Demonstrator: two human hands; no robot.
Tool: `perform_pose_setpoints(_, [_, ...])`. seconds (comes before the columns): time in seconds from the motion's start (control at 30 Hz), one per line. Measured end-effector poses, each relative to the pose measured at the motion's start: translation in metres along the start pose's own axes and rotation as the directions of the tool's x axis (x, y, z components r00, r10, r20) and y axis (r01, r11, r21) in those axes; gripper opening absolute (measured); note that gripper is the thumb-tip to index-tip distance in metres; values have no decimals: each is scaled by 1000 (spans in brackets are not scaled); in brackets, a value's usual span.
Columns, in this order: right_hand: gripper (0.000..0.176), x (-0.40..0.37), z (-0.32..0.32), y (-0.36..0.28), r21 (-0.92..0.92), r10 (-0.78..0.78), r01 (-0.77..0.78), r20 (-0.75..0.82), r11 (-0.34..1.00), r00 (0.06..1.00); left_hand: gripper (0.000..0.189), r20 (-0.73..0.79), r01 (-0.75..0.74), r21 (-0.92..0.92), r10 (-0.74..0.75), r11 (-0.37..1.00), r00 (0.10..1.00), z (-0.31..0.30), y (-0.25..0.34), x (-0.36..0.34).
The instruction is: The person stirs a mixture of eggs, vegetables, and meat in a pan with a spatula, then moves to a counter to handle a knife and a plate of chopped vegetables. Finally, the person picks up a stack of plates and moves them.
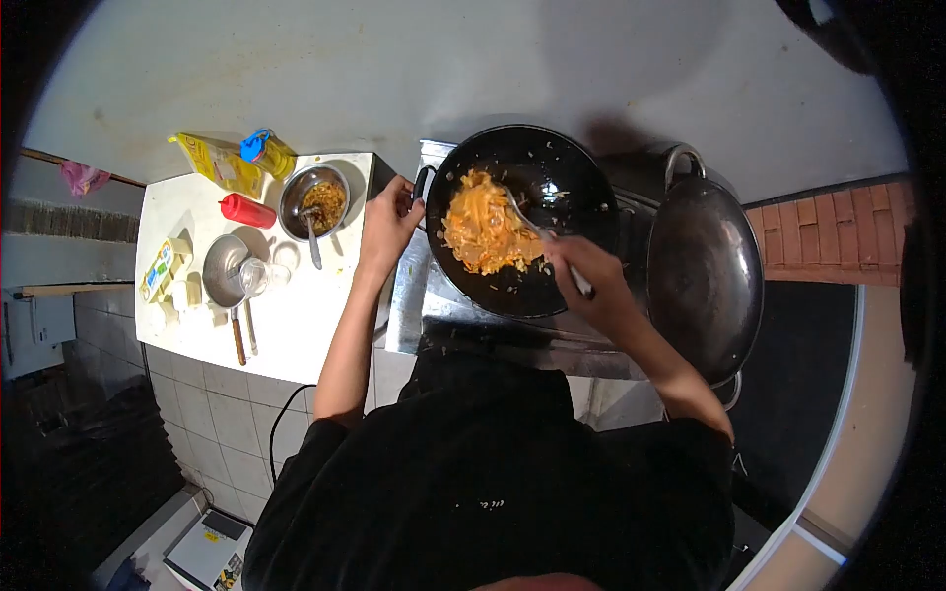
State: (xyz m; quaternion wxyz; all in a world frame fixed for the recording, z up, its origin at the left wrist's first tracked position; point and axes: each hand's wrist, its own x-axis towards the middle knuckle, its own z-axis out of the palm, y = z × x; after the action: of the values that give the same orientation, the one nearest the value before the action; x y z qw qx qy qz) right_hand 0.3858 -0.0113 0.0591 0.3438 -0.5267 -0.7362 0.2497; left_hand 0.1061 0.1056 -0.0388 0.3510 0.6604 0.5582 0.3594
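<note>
A black wok (581, 197) sits on the metal stove, with an orange, saucy heap of shredded food (485, 227) gathered toward its left side. My left hand (392, 219) is closed around the wok's left handle (422, 185). In my right hand (589, 281) is a metal spatula (524, 219); its handle end pokes out below my fingers. The spatula's head meets the right edge of the orange food and is partly hidden by it.
A white table (286, 345) on the left bears a steel bowl (313, 202) with a spoon, a small saucepan (227, 268), a red squeeze bottle (246, 211), a yellow bag (219, 165) and an oil bottle (268, 153). Right of the stove stands a larger wok (706, 281).
</note>
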Motion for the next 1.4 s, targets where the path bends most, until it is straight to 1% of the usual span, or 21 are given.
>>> perform_pose_setpoints(0.03, [19, -2, -7, -15, -129, -89, 103, 112, 986, 990, 20, 0, 7, -11, -7, 1000, 1000, 0, 0, 0])
perform_pose_setpoints(0.17, [23, -14, -24, -42, -258, -179, 223, 183, 940, 967, 19, -13, 11, -24, -12, 1000, 1000, 0, 0, -2])
perform_pose_setpoints(0.23, [19, -15, -24, -46, -97, -69, 79, 106, 992, 992, 18, -19, 13, -17, -14, 1000, 1000, 2, -2, -1])
perform_pose_setpoints(0.27, [19, -16, -21, -38, -99, -68, 78, 109, 992, 992, 18, -20, 15, -20, -15, 1000, 1000, 2, -2, -1])
perform_pose_setpoints(0.33, [15, -18, -6, -5, 123, 113, -124, 91, 985, 989, 19, -13, 13, -10, -13, 1000, 1000, 1, 1, -2])
perform_pose_setpoints(0.37, [15, -18, 2, 10, 122, 115, -125, 87, 985, 990, 19, -9, 9, -10, -9, 1000, 1000, 1, 0, -1])
perform_pose_setpoints(0.43, [13, -14, 10, 26, 133, 145, -130, -112, 983, 983, 19, 18, 44, -45, -43, 998, 999, 0, -3, -1])
perform_pose_setpoints(0.47, [13, -17, 7, 27, 137, 146, -130, -118, 982, 982, 19, 21, 39, -41, -39, 998, 999, 0, -3, 0])
perform_pose_setpoints(0.53, [14, -16, -15, 5, 23, 205, -204, -207, 979, 957, 19, 14, 30, -38, -30, 999, 999, 0, -4, 0])
perform_pose_setpoints(0.57, [16, -17, -24, -9, 157, 366, -339, -200, 928, 909, 19, 13, 33, -40, -33, 999, 999, 1, -2, -1])
perform_pose_setpoints(0.6, [16, -21, -35, -17, 154, 364, -338, -197, 928, 910, 19, 2, 28, -29, -28, 999, 1000, 1, 0, -1])
perform_pose_setpoints(0.67, [18, -28, -51, -24, 150, 553, -535, -119, 831, 825, 19, -12, 22, -16, -22, 1000, 1000, -1, 1, -2])
perform_pose_setpoints(0.8, [18, -35, -33, 1, 209, 606, -583, -63, 785, 793, 18, 2, 1, -4, -1, 1000, 1000, -1, 5, -1])
perform_pose_setpoints(0.9, [14, -21, 1, 23, 200, 394, -370, -98, 907, 914, 18, 9, -8, 4, 8, 1000, 1000, 0, 5, -1])
perform_pose_setpoints(0.93, [14, -19, 3, 16, 205, 394, -369, -95, 906, 914, 18, 10, -8, 9, 8, 1000, 1000, -2, 3, -1])
perform_pose_setpoints(1.0, [11, -19, -2, -12, -132, 91, -101, -79, 986, 993, 19, 28, 6, 11, -6, 1000, 1000, -2, -3, 0])
perform_pose_setpoints(1.13, [20, -45, -13, -65, -111, 47, -37, 88, 993, 995, 21, 6, 3, 32, -3, 999, 1000, -1, 2, -2])
perform_pose_setpoints(1.2, [25, -59, -6, -80, -346, 14, 89, 284, 934, 959, 21, 11, 0, 33, 0, 999, 1000, -2, 3, 0])
perform_pose_setpoints(1.23, [25, -62, 0, -77, -348, 19, 82, 278, 934, 960, 21, 18, -5, 33, 4, 999, 1000, -3, 3, 0])
perform_pose_setpoints(1.3, [36, -75, 21, -56, -397, -58, 261, 454, 880, 889, 21, 19, -6, 23, 5, 1000, 1000, -3, 5, 0])
perform_pose_setpoints(1.4, [38, -58, 49, -18, -565, -92, 331, 409, 755, 908, 20, 48, -6, -40, 8, 999, 999, -3, -1, 1])
